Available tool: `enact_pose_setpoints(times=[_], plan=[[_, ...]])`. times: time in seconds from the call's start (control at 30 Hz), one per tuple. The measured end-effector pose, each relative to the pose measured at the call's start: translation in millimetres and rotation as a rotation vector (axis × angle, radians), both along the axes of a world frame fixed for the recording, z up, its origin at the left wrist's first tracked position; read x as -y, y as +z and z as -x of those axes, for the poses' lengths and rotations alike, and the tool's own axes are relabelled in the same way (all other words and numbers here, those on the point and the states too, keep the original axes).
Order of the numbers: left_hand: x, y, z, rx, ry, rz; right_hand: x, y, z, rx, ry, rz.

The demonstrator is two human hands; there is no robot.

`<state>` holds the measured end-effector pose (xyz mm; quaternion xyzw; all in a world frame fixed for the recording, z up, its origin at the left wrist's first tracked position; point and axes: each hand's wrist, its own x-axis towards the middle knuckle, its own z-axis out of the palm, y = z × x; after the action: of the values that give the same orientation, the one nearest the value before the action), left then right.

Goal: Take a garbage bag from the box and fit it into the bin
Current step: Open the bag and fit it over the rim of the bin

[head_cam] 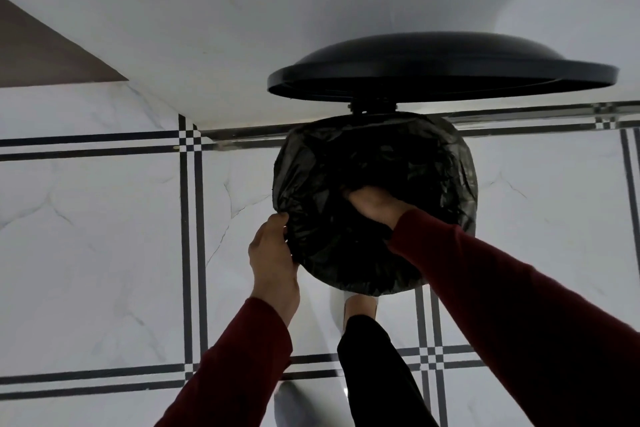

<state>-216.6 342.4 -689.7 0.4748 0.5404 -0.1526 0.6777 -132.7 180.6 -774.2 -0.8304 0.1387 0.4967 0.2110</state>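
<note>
- The left hand (272, 250) is seen at the near-left edge of the bin (375, 204); its grip is closed on the plastic there, thumb and fingers curled round the folded-over edge of the garbage bag (415, 163).
- The right hand (375, 203) is pushed down into the bag's opening, knuckles up; its fingers are sunk into the plastic and hidden, so whether its grip is closed on anything cannot be told.
- The garbage bag is black, thin and glossy, heavily crinkled, and is spread over the whole round mouth of the bin, with its edge turned down outside the rim all the way round.
- The bag's middle is pressed into a dark hollow around the right hand.
- The bin's black round lid (440, 69) is raised on its hinge behind the opening, close to the white wall (277, 10).
- Dark red sleeves (519, 305) cover both forearms.
- A dark trouser leg and a foot (360, 307) are seen just in front of the bin, on the white marbled floor (86, 236) with black-striped tile borders.
</note>
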Motion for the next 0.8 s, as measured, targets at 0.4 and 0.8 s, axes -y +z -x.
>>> enact_pose_setpoints(times=[0.4,0.8], plan=[[3.9,23.7,-12.9,0.012,-0.228,-0.491,16.1,59.7,23.1,0.633,-0.173,-0.170],[-19.7,6.2,-104.5,0.716,-1.312,-0.956,102.9,89.3,-20.2,0.914,-0.049,-0.068]])
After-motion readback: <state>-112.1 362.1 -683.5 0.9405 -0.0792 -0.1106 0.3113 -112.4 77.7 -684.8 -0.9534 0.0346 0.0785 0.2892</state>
